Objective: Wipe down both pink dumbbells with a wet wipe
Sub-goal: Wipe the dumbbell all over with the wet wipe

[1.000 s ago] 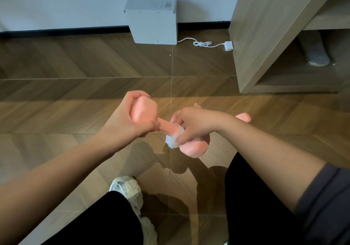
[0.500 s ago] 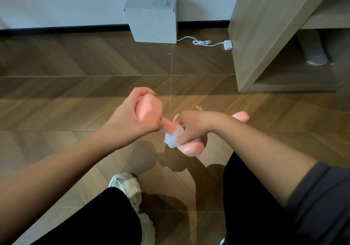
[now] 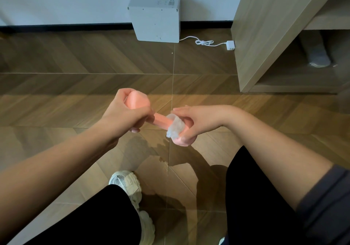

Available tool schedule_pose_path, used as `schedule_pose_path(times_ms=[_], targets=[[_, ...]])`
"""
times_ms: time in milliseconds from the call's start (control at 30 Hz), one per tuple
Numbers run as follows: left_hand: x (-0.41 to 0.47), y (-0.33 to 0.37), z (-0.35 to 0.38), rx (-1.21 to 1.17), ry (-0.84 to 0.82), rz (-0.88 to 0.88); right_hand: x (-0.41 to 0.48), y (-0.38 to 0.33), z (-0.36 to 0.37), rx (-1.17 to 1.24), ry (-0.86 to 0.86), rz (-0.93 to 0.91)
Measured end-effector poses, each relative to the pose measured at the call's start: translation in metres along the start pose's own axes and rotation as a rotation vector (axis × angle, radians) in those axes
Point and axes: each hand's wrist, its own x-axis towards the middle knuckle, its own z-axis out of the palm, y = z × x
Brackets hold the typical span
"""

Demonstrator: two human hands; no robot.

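Over floor (image 3: 75, 97), dumbbell (image 3: 161, 120) slanting down-right (wipe (image 3: 175, 128) low)

Tiny illegible markings on white box (image 3: 155, 17)

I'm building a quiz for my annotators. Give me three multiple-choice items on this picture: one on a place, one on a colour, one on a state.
1. The crumpled white wet wipe lies against: A the middle of the pink dumbbell's handle, B its head at the right hand, C its head in the left hand.
2. The thin coiled charger cable is: A black, B white, C red.
3. The left hand: A hangs open, B grips a dumbbell head, C pinches the wipe.
B, the right hand holds it on that head; B, it is plainly white; B, its fingers curl round the head.
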Motion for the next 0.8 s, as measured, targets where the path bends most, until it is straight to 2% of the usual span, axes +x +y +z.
schedule_pose_path(times_ms=[67,100,200,267,433,600,667,733,800], targets=[[-0.002,0.001,0.0,0.02,-0.003,0.012,-0.003,0.003,-0.003,0.079,-0.029,0.015],[-0.003,0.001,0.0,0.022,-0.007,0.014,-0.003,0.004,-0.004,0.121,0.009,0.025],[-0.004,0.003,0.001,0.004,-0.02,0.019,-0.001,0.005,-0.004,0.281,0.254,-0.009],[-0.005,0.005,0.002,-0.007,-0.016,0.028,0.003,0.004,0.0,0.248,0.345,-0.057],[-0.007,0.01,0.0,0.055,-0.063,0.173,0.009,0.005,0.002,0.172,0.258,-0.069],[-0.01,0.015,-0.006,0.137,-0.179,0.289,0.001,0.003,-0.005,0.225,0.004,-0.087],[-0.01,0.017,-0.006,0.135,-0.201,0.301,0.0,0.001,-0.004,0.182,-0.04,-0.081],[-0.011,0.017,-0.005,0.135,-0.197,0.297,0.003,-0.003,0.001,0.112,0.024,-0.074],[-0.011,0.016,-0.002,0.127,-0.165,0.277,0.009,-0.007,0.009,-0.013,0.174,-0.058]])
